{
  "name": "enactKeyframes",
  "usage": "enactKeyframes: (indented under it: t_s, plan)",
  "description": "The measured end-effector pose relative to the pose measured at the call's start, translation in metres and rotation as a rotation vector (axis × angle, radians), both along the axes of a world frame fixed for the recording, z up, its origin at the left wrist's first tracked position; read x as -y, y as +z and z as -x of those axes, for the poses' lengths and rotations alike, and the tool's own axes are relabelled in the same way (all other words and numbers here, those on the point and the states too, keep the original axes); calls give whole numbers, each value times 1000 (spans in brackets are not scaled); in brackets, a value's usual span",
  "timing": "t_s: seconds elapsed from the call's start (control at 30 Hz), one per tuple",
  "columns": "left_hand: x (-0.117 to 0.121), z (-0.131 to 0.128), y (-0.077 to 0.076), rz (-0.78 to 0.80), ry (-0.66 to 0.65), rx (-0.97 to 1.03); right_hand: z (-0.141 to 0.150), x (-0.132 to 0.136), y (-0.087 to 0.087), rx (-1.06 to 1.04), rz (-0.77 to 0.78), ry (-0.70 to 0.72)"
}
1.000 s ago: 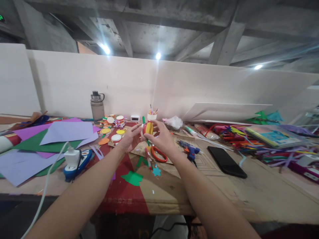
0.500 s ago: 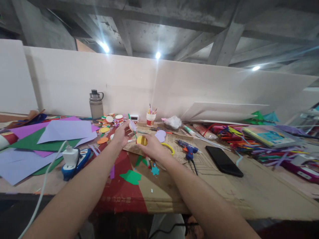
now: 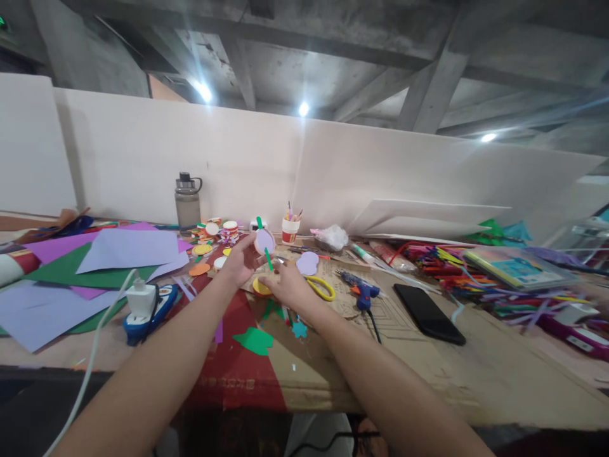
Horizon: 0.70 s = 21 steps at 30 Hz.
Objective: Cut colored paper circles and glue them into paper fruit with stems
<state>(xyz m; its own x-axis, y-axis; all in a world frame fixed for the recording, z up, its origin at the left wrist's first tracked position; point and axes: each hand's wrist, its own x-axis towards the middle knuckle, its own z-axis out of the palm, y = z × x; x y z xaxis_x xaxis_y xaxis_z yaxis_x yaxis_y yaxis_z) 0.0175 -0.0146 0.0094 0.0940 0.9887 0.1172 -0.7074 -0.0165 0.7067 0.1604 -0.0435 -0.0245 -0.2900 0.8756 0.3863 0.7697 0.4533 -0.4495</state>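
The left hand point(image 3: 245, 261) grips a flat, round lilac disc point(image 3: 264, 241) with a pale rim, up above the brown cardboard point(image 3: 328, 374). A thin green strip point(image 3: 259, 223) pokes out. The right hand point(image 3: 285, 282) is bent beside a smooth yellow disc point(image 3: 260, 287); I can't tell if it grips. A second ago, both hands held a yellow-faced round piece together.

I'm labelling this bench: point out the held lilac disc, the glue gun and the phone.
Lilac disc point(image 3: 264, 241): head view, on its lilac face.
Glue gun point(image 3: 366, 296): head view, on its blue body.
Phone point(image 3: 428, 313): head view, on its black face.
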Motion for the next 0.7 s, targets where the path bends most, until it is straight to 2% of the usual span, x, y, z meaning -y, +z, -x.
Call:
enactKeyframes:
  t_s: [0.1,0.23,0.33,0.47,0.6,0.7]
  plan:
    - [5,0,2,-71,-127,14,-14,-8,6,-97,24,-9]
    - [7,-1,1,-105,-218,18,-48,-17,14,-88,9,-117]
    - [7,0,0,-109,-235,37,-88,-13,15,30,-38,-212]
    - [6,0,-1,-87,-201,68,-142,4,4,347,-141,-378]
    - [6,0,1,-55,-173,80,-175,20,-9,484,45,-602]
    - [3,0,-1,-50,-130,77,-183,24,-11,434,238,-660]
